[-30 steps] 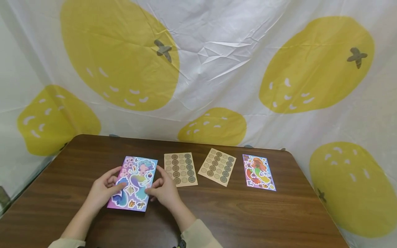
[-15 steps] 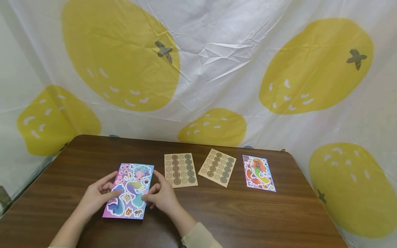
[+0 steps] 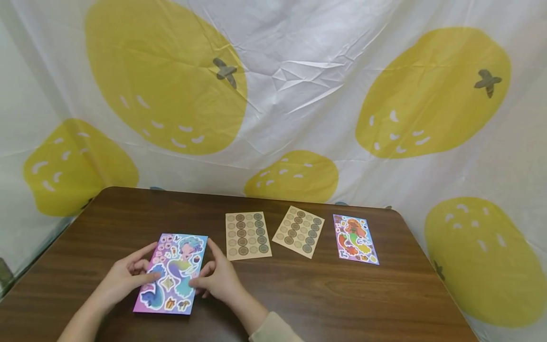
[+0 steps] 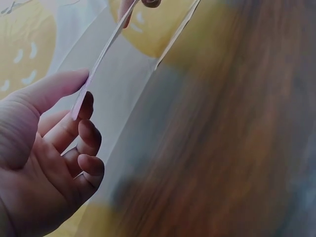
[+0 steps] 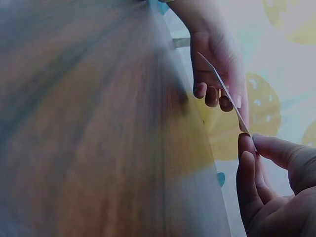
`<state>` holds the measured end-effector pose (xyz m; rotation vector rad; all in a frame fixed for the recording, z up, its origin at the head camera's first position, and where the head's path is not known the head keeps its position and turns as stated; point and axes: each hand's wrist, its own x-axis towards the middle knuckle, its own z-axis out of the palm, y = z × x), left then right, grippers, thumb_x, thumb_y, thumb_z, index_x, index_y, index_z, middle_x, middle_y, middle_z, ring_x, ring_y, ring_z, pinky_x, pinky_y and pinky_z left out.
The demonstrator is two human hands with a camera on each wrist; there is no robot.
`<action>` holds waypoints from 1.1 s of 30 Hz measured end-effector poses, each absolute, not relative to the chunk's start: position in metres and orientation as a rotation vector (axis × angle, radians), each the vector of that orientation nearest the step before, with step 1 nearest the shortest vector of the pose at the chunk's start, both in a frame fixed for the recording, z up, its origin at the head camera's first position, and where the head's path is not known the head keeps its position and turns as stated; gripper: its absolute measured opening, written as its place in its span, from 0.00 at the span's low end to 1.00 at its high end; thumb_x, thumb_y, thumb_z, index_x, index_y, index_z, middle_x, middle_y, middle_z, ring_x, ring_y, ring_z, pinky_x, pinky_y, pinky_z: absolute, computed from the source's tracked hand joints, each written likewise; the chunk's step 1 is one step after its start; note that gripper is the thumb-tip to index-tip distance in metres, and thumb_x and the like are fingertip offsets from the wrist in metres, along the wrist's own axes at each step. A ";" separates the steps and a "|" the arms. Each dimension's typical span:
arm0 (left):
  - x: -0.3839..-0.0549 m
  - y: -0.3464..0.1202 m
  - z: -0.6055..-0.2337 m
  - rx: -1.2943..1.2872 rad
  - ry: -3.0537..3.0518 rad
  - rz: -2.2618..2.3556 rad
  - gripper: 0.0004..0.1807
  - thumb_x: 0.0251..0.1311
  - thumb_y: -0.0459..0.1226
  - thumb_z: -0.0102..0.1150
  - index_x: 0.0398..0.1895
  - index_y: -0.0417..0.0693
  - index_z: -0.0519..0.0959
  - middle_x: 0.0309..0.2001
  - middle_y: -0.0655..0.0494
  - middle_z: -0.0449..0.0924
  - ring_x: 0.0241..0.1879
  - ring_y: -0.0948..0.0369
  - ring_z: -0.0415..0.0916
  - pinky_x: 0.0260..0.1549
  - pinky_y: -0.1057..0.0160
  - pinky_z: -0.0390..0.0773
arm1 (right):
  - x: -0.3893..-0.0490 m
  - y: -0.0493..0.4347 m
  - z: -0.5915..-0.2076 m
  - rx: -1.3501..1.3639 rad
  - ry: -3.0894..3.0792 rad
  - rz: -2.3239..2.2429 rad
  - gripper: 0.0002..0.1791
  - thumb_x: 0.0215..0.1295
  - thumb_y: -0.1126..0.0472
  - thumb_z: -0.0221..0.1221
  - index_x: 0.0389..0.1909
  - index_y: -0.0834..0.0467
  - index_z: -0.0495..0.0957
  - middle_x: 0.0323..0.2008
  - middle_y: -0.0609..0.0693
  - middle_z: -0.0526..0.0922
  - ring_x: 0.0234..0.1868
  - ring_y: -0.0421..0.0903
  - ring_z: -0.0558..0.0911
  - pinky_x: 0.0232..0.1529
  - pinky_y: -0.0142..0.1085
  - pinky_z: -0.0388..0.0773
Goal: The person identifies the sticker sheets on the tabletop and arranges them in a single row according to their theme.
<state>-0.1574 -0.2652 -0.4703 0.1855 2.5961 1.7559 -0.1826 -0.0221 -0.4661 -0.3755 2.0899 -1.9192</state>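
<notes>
Both hands hold a mermaid sticker sheet (image 3: 175, 266), blue and purple with white-edged stickers, above the table in the head view. My left hand (image 3: 124, 278) pinches its left edge, thumb on the printed face and fingers behind. On the opposite edge, my right hand (image 3: 220, 275) grips the same way. Seen edge-on in the left wrist view, the sheet (image 4: 101, 57) runs between the left thumb and fingers. The right wrist view shows the thin sheet (image 5: 227, 94) spanning both hands, raised off the tabletop.
Two tan sheets of round stickers, one straight (image 3: 249, 236) and one turned (image 3: 298, 232), lie on the brown wooden table (image 3: 333, 304). Farther right lies another mermaid sticker sheet (image 3: 356, 239) with an orange-haired figure. Behind the table hangs a white curtain (image 3: 295, 109) printed with yellow fruit.
Both hands have carried the mermaid sticker sheet toward the person and a little to the left. Their grip looks the same, and the other sheets have stayed in place.
</notes>
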 end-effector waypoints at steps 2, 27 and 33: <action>-0.156 -0.267 -0.470 0.186 2.596 1.739 0.42 0.54 0.34 0.68 0.70 0.36 0.59 0.26 0.53 0.79 0.26 0.63 0.70 0.30 0.67 0.70 | -0.181 -0.022 -0.466 -0.375 2.089 -1.916 0.58 0.44 0.77 0.70 0.75 0.54 0.49 0.17 0.49 0.78 0.13 0.45 0.78 0.11 0.37 0.75; -0.148 -0.289 -0.473 0.467 2.466 1.652 0.41 0.57 0.32 0.65 0.68 0.25 0.54 0.25 0.54 0.80 0.25 0.66 0.71 0.25 0.66 0.72 | -0.165 -0.025 -0.471 -0.414 2.066 -1.778 0.52 0.48 0.75 0.69 0.73 0.54 0.55 0.16 0.49 0.77 0.12 0.44 0.79 0.10 0.36 0.74; -0.147 -0.292 -0.474 0.478 2.406 1.664 0.42 0.56 0.31 0.65 0.68 0.25 0.53 0.23 0.54 0.78 0.21 0.67 0.69 0.20 0.65 0.73 | -0.163 -0.026 -0.474 -0.413 2.065 -1.744 0.52 0.48 0.75 0.69 0.73 0.54 0.55 0.16 0.49 0.77 0.11 0.43 0.78 0.10 0.34 0.73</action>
